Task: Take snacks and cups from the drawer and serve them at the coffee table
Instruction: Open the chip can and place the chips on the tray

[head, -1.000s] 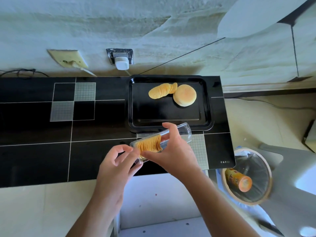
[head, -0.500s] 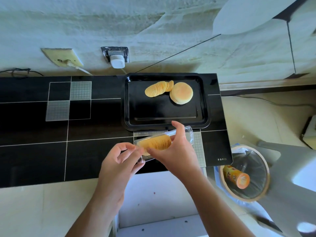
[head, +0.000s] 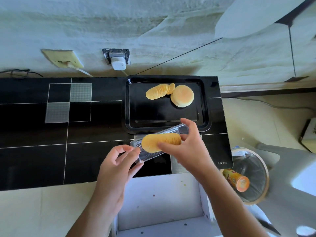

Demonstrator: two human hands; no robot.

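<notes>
Counter point(head: 34, 159), black and glossy with pale inlaid squares, is seen running along the wall, with an open white drawer point(head: 162, 202) below its near edge. A black tray point(head: 204, 117) is set at the far right of it; a fan of chips point(head: 159, 91) and a round bun point(head: 182, 96) lie touching in its far half, the near half being bare. Just short of the tray's near rim, a clear plastic sleeve point(head: 150, 153) is held over the counter, its long axis tilted from near-left to far-right. Its near-left end is pinched by the left hand point(head: 118, 170). A chip stack point(head: 160, 141) is gripped between thumb and fingers of the right hand point(head: 189, 147), lying along the same axis, partly out of the sleeve. The tray is judged nearer the right hand, straight ahead; only its rim has to be cleared.
</notes>
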